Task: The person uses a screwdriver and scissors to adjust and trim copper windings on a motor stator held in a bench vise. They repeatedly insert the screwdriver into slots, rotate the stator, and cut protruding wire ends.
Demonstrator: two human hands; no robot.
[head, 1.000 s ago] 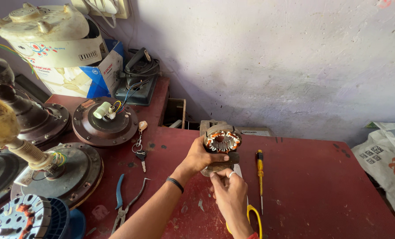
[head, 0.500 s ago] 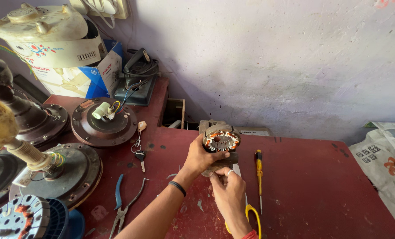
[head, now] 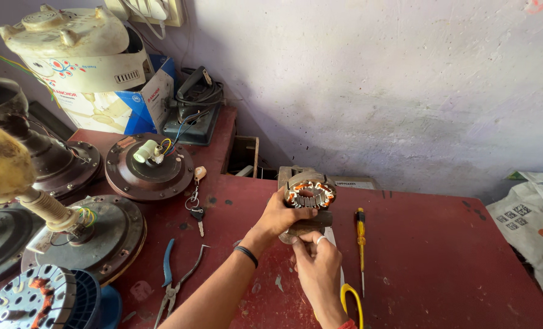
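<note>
Two hands clamped on motor stator (head: 309, 196), held above red table (head: 430, 256): left hand (head: 282, 214) grips side, right hand (head: 315, 263) pinches underside. Stator looks heavy, rigid; copper windings fragile, so hold outer steel rim. Yellow screwdriver (head: 360, 234) just beside.

Rough lilac plastered wall (head: 375, 79) in soft daylight, worn red table (head: 442, 268) set against it, cream switchboard (head: 153, 9) high on the wall's left
</note>
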